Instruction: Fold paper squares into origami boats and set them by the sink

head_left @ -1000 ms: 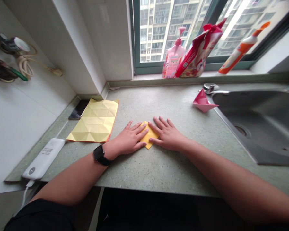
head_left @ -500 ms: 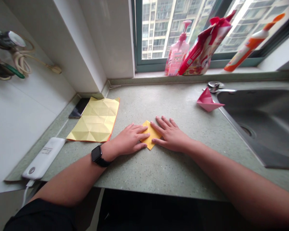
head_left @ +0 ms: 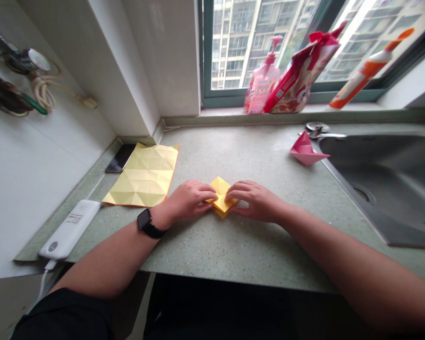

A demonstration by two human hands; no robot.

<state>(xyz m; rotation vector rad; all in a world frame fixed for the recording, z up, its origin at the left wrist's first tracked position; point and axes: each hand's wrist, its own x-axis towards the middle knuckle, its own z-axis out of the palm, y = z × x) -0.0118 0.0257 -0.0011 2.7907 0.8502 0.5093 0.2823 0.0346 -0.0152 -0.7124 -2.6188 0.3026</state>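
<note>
A small folded piece of yellow origami paper lies on the countertop in front of me, one corner pointing away and one toward me. My left hand grips its left edge, fingers curled over the top and thumb low at the side. On the opposite edge, my right hand pinches the paper in the same way. Between the hands the upper layer is partly lifted off the layer below. A black watch is on my left wrist.
A creased yellow sheet lies at left, beside a dark phone and a white power bank. A pink paper boat stands by the sink. A pump bottle and red bag line the windowsill.
Both hands, lying flat with fingers spread on the folded paper before, have curled and now pinch its left and right edges. Its top layer has opened slightly.
</note>
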